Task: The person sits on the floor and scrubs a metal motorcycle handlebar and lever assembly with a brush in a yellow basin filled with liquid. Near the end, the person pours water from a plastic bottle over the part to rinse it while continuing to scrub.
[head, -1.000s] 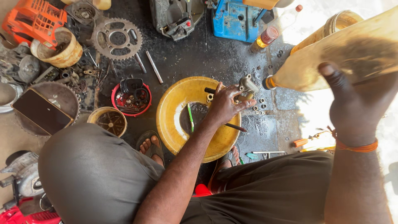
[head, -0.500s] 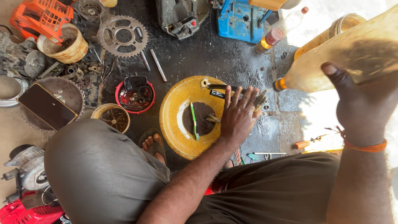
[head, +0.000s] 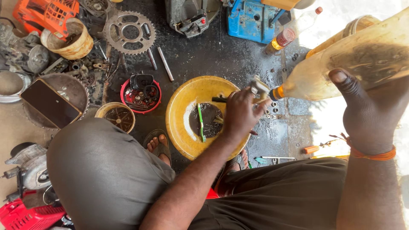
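Head view: floor [head: 238,55], dark, oil-stained. Jug [head: 353,64], amber, tilted, right hand [head: 370,108] grip clamped on it, spout beside the left hand. Basin [head: 183,106], yellow, round, on the floor. Left hand [head: 240,115], grip closed on metal part [head: 258,87] over basin rim.

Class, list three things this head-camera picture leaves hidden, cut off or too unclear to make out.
1. Small metal part in the left hand: mostly covered by the fingers.
2. Large yellowish bottle held by the right hand: cut off by the right edge.
3. Yellow basin contents: partly hidden behind the left hand.
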A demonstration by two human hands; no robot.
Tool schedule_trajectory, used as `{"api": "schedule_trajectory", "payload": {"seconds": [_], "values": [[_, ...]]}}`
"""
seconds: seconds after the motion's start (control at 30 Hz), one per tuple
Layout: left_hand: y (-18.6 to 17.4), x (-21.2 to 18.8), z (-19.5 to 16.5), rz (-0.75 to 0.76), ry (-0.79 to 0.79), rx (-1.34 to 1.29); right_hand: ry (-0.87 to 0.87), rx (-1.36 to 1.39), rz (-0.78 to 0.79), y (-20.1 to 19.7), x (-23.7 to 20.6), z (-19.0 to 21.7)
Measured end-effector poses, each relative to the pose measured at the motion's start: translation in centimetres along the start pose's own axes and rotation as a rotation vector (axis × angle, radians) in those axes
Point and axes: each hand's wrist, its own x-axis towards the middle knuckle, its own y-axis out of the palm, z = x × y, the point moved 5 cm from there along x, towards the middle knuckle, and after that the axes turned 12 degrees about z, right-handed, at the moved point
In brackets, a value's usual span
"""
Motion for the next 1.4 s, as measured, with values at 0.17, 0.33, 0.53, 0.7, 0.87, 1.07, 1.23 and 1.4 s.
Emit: {"api": "schedule_trajectory", "payload": {"seconds": [0.17,0.33,0.53,0.7,0.87,1.07,1.23,1.4], "values": [[0.1,1.4,4.4,0.123,-0.447,-0.619,0.048,-0.029,0.013,0.2,-0.1,-0.2],[-1.8,2.6,5.2,-0.026,-0.372,-1.087,0.103,-0.213,0.050,0.2,-0.3,-0.8],[-4.9,3.8,3.7,-0.084,-0.373,-1.254,0.134,-0.372,0.123,1.7,-0.6,-1.0],[-8.3,4.4,2.4,-0.144,-0.355,-1.304,0.141,-0.336,0.084,2.2,-0.4,-1.1],[-9.7,4.6,1.8,-0.153,-0.339,-1.429,0.109,-0.139,0.012,1.8,-0.6,-1.6],[-7.4,4.3,3.3,-0.143,-0.424,-1.573,0.067,-0.061,0.001,1.8,-0.9,-1.9],[-3.6,3.3,4.6,0.017,-0.522,-1.703,0.030,-0.042,-0.046,1.6,-0.8,-2.0],[0.0,1.8,5.4,0.137,-0.677,-1.759,0.004,0.003,-0.108,1.1,-0.8,-2.7]]}}
